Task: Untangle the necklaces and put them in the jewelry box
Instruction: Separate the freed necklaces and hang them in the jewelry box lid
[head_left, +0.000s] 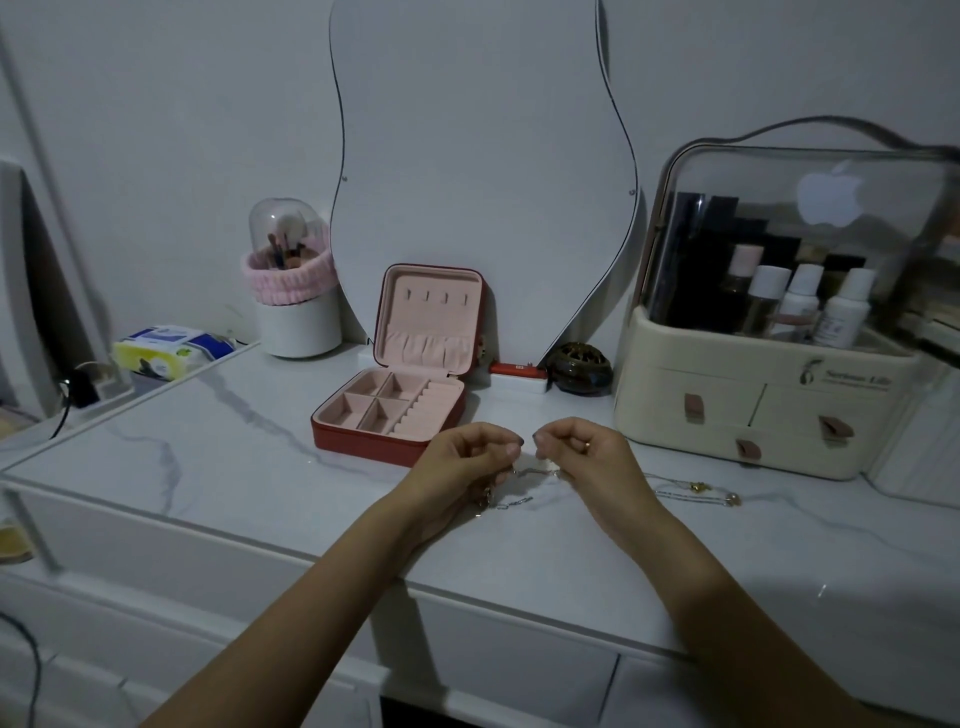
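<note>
On the marble table (218, 467), the open jewelry box (387, 413) waits just beyond the hands. The left hand (460, 462) and the right hand (582, 457) each pinch the tangled chain (540, 472), stretched between them. Pulling too hard could tighten the knot. Near right lie more necklaces (696, 491); the cosmetics organizer (769, 395) stands beyond, blocking nothing.

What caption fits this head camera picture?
Both hands pull a tangled chain apart before the open jewelry box.
</note>
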